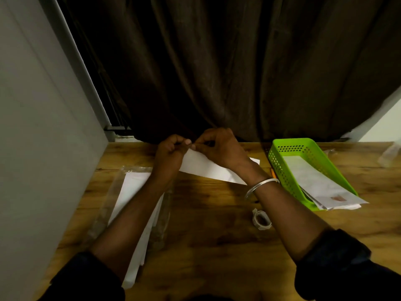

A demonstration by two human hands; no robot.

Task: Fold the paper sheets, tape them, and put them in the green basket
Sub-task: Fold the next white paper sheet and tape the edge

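A folded white paper sheet lies across the far middle of the wooden table. My left hand and my right hand meet above its far left corner, fingertips pinched together there; whether they pinch the paper's corner or a bit of tape I cannot tell. A roll of clear tape lies on the table beside my right forearm. The green basket stands at the right and holds several folded sheets that stick out over its near end.
A stack of white sheets in a clear plastic wrapper lies at the left under my left forearm. A dark curtain hangs behind the table. A grey wall borders the left side. Crumpled clear plastic lies far right.
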